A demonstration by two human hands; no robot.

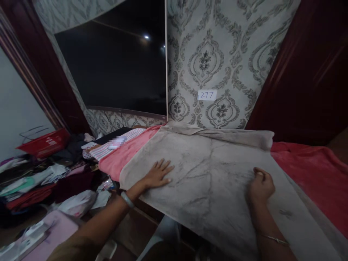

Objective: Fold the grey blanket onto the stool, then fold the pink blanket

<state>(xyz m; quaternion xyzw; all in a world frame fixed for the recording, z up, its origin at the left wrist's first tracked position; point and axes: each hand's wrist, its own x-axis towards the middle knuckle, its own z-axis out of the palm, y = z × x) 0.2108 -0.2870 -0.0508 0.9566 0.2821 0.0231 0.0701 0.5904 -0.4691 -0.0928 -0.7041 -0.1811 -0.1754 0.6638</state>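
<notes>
With the clock's middle on the grey cloth [198, 192] and twelve at the wall, I see it spread over a table or bed that it mostly covers, a thick fold of it running along the twelve o'clock edge. At nine, the person's left hand [157, 174] lies palm down on the cloth, fingers spread and gripping nothing, a pale bangle [127, 199] on the wrist. At three, the right hand [261, 185] is curled into a loose fist, a little blurred; whether it touches the cloth I cannot tell. A thin bracelet [274, 238] rings that arm. Pink cloth [116, 166] shows from under the grey between nine and ten, a striped cloth [102, 151] just beyond it, and red cloth [317, 174] lies out past the fist towards three. A paper [207, 95] marked 277 is on the patterned wall [231, 47] at twelve; a big dark television [122, 69] fills ten to eleven. Well off at nine, a red bag [45, 143] stands by heaped clothes [35, 181], with a power strip [29, 237] at eight.
</notes>
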